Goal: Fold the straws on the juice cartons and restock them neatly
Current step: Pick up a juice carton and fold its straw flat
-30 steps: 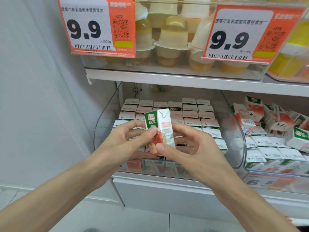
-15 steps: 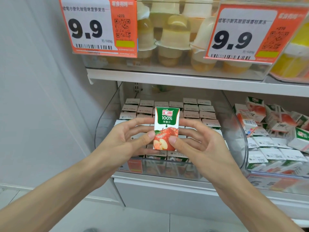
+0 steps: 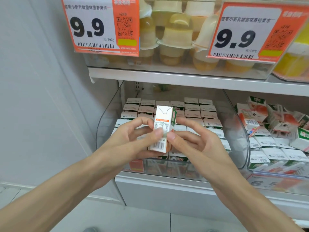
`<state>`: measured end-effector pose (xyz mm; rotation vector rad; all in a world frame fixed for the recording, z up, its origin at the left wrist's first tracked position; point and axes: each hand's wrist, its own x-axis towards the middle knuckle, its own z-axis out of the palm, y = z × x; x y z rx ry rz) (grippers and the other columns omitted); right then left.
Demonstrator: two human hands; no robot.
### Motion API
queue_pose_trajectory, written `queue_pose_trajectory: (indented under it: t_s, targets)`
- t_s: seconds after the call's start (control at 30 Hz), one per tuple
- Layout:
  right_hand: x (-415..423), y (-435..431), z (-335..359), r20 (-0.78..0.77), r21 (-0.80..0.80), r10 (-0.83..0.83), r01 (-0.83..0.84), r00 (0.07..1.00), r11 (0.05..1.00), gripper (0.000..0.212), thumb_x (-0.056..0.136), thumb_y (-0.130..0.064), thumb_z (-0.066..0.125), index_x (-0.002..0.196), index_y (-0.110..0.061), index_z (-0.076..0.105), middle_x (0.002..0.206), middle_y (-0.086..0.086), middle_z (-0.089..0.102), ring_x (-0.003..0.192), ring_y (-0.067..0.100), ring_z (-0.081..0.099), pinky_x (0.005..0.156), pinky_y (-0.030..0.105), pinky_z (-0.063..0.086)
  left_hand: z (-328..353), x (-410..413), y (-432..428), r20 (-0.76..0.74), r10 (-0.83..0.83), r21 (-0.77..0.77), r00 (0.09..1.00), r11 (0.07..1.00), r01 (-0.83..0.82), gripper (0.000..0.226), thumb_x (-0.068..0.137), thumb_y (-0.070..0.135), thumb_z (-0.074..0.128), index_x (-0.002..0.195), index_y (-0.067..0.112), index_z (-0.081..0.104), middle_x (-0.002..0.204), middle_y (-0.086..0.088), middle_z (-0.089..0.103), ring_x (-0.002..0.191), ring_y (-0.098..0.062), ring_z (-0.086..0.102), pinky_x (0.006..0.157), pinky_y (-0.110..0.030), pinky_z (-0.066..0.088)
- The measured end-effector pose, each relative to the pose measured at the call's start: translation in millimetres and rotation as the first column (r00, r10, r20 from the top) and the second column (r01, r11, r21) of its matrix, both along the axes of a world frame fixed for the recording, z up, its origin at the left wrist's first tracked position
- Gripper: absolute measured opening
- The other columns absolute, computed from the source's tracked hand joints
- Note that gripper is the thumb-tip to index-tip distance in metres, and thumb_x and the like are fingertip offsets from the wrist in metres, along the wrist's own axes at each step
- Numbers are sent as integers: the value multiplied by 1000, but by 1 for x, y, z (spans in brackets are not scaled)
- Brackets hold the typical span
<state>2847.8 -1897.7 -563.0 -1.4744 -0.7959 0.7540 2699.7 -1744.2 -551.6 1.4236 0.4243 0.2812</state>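
1. One juice carton (image 3: 164, 126) is off the shelf. It is upright in front of the clear bin (image 3: 107, 118), with two hands on it.
2. The left hand (image 3: 133, 141) grips the carton's left side, thumb pressed on the near panel and fingers curled behind.
3. The right hand (image 3: 197, 144) grips the right side the same way. Its thumb tip sits just beside the left thumb, low on the panel.
4. The clear bin holds stocked cartons (image 3: 192, 108) standing in neat rows with their tops up. The back row looks six across, though the hands hide the nearer rows.
5. The neighbouring bin (image 3: 274, 172) to the right holds a tumbled heap of loose cartons (image 3: 250, 121) at the back, with tidier upright ones in front.
6. Two orange price tags are marked 9.9, one on the left (image 3: 93, 25) and one on the right (image 3: 242, 32). They hang on the upper tray (image 3: 184, 67), which is packed with jelly cups (image 3: 175, 34).
7. Half a second ago the green-and-red apple front faced the camera. Now the carton has been turned, so the white side panel (nutrition table and barcode) faces out and the green front shows only as a sliver on the right edge. Both hands keep their hold at about the same height.
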Motion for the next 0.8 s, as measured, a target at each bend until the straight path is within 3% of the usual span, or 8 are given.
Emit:
queue_pose_trajectory:
  t_s: [0.13, 0.27, 0.37, 0.5, 0.6, 0.8]
  targets:
    - [-1, 1, 2, -37, -30, -41, 40, 998, 999, 33, 94, -39, 74, 126, -35, 66, 107, -10, 83, 101, 9, 78, 98, 34, 54, -1, -1, 2, 5, -26, -54, 1000, 998, 27, 31, 103, 22, 65, 128, 6, 56, 127, -11, 77, 116, -35, 75, 99, -38, 61]
    - [-4, 2, 1, 53, -54, -17, 20, 998, 998, 29, 102, -34, 66, 127, -46, 70, 116, -24, 77, 107, 3, 76, 106, 39, 53, -4, 0, -1, 5, 57, -19, 998, 998, -57, 42, 93, 20, 75, 133, 23, 62, 128, -2, 77, 109, -32, 78, 88, -36, 65]
    - [-4, 0, 3, 86, -46, 17, -13, 996, 999, 31, 106, -31, 62, 131, -47, 70, 119, -26, 76, 108, -2, 73, 106, 36, 52, -5, 1, -1, 13, 79, -5, 997, 997, -79, 54, 92, 15, 76, 142, 29, 61, 131, 0, 75, 111, -29, 78, 91, -41, 65]
    - [-5, 1, 2, 107, -26, 54, -52, 993, 998, 31, 109, -25, 60, 135, -38, 70, 122, -24, 76, 113, -1, 72, 100, 24, 56, -3, 3, -3, 20, 81, 17, 996, 997, -81, 49, 94, 13, 75, 140, 24, 65, 135, 1, 73, 113, -28, 77, 91, -44, 65]
    - [-5, 2, -1, 165, 7, -10, 9, 986, 1000, 28, 106, -25, 64, 128, -38, 76, 122, -18, 76, 113, 3, 71, 98, 24, 58, -4, 3, -2, 20, 111, 0, 994, 994, -111, 45, 93, 13, 75, 136, 21, 65, 133, -2, 74, 109, -32, 78, 88, -46, 66]
    - [-3, 1, 2, 117, 32, 39, -43, 992, 999, 28, 104, -24, 65, 127, -35, 76, 116, -14, 80, 112, 6, 74, 102, 23, 56, -4, 3, -3, 17, 84, -25, 996, 996, -83, 42, 97, 16, 71, 137, 22, 58, 120, -5, 81, 106, -30, 80, 83, -39, 67]
